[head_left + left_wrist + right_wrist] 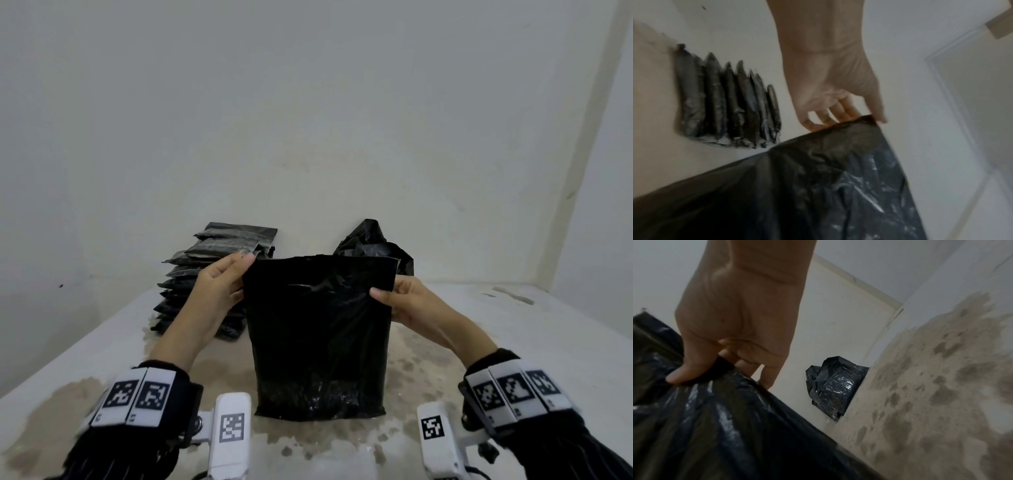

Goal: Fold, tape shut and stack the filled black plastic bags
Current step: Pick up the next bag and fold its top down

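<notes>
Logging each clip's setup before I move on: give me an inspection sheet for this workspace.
Surface: white tabletop, brown-stained near the front.
Job's things: upright filled black plastic bag, unfolded; stack of flat folded black bags back left; crumpled black bag against the wall.
Clutter: nothing seen.
Grippers: left hand and right hand pinch the upright bag's top corners.
Cables: nothing seen.
Surroundings: plain white walls.

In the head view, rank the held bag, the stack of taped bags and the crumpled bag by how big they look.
1. Held bag, though it is nearest the camera.
2. Stack of taped bags, partly hidden by the left hand.
3. Crumpled bag, mostly hidden behind the held bag.
</notes>
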